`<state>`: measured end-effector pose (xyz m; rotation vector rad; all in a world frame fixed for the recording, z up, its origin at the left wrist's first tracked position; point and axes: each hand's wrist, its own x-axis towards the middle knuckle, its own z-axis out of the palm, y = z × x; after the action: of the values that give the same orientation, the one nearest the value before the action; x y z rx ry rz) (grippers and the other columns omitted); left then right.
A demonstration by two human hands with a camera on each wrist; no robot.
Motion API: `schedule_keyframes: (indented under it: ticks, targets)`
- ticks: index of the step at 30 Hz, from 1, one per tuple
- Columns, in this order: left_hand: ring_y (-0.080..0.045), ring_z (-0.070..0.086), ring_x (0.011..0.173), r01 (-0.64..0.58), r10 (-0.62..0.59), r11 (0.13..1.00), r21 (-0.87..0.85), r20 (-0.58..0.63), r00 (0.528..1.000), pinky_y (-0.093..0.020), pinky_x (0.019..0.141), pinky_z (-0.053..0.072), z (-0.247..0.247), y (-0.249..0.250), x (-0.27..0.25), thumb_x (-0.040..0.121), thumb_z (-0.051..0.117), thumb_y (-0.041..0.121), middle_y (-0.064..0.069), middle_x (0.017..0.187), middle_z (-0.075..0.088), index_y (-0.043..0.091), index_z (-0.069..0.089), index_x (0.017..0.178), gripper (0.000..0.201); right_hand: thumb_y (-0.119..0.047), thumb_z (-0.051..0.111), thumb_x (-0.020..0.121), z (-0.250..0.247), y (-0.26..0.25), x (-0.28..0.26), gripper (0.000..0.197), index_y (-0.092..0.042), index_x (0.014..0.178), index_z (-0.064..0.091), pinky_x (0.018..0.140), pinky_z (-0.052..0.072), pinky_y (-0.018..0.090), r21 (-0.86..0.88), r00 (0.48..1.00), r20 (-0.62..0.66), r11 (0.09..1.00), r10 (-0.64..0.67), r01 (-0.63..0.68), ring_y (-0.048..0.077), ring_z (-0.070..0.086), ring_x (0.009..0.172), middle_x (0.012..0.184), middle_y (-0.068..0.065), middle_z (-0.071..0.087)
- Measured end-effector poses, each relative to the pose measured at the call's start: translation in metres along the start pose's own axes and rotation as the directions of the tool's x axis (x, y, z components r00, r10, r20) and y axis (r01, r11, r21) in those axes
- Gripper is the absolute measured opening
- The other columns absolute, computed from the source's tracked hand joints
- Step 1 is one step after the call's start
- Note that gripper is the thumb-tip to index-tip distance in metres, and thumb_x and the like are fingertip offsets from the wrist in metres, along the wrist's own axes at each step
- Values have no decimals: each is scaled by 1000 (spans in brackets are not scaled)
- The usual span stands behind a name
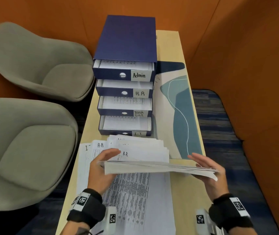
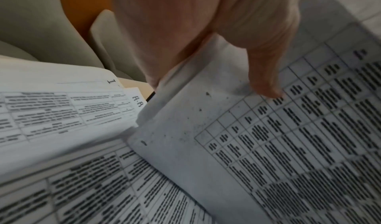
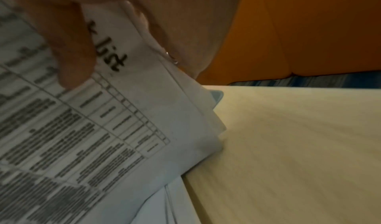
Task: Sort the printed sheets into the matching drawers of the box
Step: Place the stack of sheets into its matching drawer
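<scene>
On the blue box [image 1: 127, 38], four drawers with handwritten white labels, top to bottom: "Admin" label [image 1: 139, 75] on the top drawer [image 1: 111, 74]; "H.R" label [image 1: 140, 93] on the second drawer [image 1: 113, 93]; "Task List" label [image 1: 139, 113] on the third drawer [image 1: 113, 113]; "I T" label [image 1: 138, 133] on the bottom drawer [image 1: 111, 132].

On the loose sheets: "I" heading [image 1: 86, 148] on the leftmost sheet; "H.R" heading [image 1: 100, 145] on the next sheet; "H.R" heading [image 1: 125, 154] on a sheet behind the held stack [image 1: 152, 167]. In the right wrist view, "list" [image 3: 112, 54] handwritten on the held sheet, first word hidden by the thumb. Printed table text too blurred to read.
</scene>
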<state>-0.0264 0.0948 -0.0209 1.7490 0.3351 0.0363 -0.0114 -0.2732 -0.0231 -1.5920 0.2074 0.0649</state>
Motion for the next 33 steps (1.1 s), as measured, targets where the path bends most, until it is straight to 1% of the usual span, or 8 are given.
schedule_keyframes:
  ticks: [4, 9, 14, 17, 21, 25, 29, 33]
  targets:
    - [-6, 75, 86, 77, -80, 992, -102, -22, 997, -20, 71, 61, 17, 19, 5, 76, 88, 6, 7, 86, 80, 22, 76, 96, 29, 11, 81, 76, 9, 8, 11, 26, -8, 95, 79, 72, 61, 27, -149, 995, -73, 988, -63, 52, 40, 73, 90, 89, 6, 79]
    - [-6, 75, 92, 101, -107, 983, -156, -26, 994, -18, 74, 60, 16, 20, 1, 63, 94, 15, 5, 97, 80, 18, 73, 108, 49, 11, 82, 76, -2, -6, 5, 36, -15, 100, 77, 77, 62, 30, -209, 991, 10, 969, -136, 135, 20, 75, 89, 95, 3, 79]
    - [-12, 68, 97, 70, -104, 978, -197, -172, 980, -14, 68, 56, 29, 12, -7, 59, 98, 38, -2, 107, 70, 14, 59, 119, 76, 17, 73, 81, 10, 4, 6, 24, 1, 98, 77, 73, 62, 27, -43, 998, -31, 998, -57, 55, 30, 75, 91, 96, 12, 79]
    - [-6, 63, 82, -59, -38, 960, -274, -335, 941, -15, 65, 52, 43, 27, -8, 65, 71, 57, -4, 95, 63, 14, 55, 107, 62, 14, 72, 83, 12, 3, 8, 13, 3, 87, 77, 71, 63, 31, -20, 998, -25, 998, -66, 65, 33, 75, 86, 90, 16, 78]
    - [2, 62, 76, -129, -27, 950, -283, -488, 872, -15, 67, 51, 54, 50, 3, 69, 74, 57, 1, 93, 64, 15, 60, 104, 56, 25, 71, 76, 8, 6, 8, 32, -6, 78, 81, 67, 59, 24, -9, 997, -32, 998, -69, 69, 25, 75, 78, 84, 16, 78]
    - [1, 57, 77, -81, -48, 975, -208, -550, 834, -12, 72, 46, 52, 44, 10, 85, 83, 31, 1, 96, 65, 13, 66, 100, 29, 25, 70, 76, 0, 11, 5, 35, -8, 77, 80, 67, 59, 25, 12, 998, -28, 999, -49, 49, 24, 73, 78, 85, 17, 77]
    - [-10, 59, 92, -29, -85, 980, -199, -539, 838, -30, 89, 48, 47, 36, 14, 92, 71, 17, 6, 96, 68, 18, 68, 92, 3, 20, 70, 80, -5, 9, 3, 23, 3, 93, 78, 72, 62, 30, 2, 1000, -10, 1000, -30, 30, 35, 75, 88, 95, 20, 78]
    - [-3, 57, 71, -59, -78, 965, -257, -491, 868, -8, 62, 44, 51, 34, 8, 89, 73, 44, 4, 78, 62, 13, 61, 83, 34, 22, 72, 76, 0, 4, 4, 24, 4, 91, 78, 69, 62, 27, -1, 1000, -26, 1000, -4, 4, 33, 75, 87, 92, 17, 78]
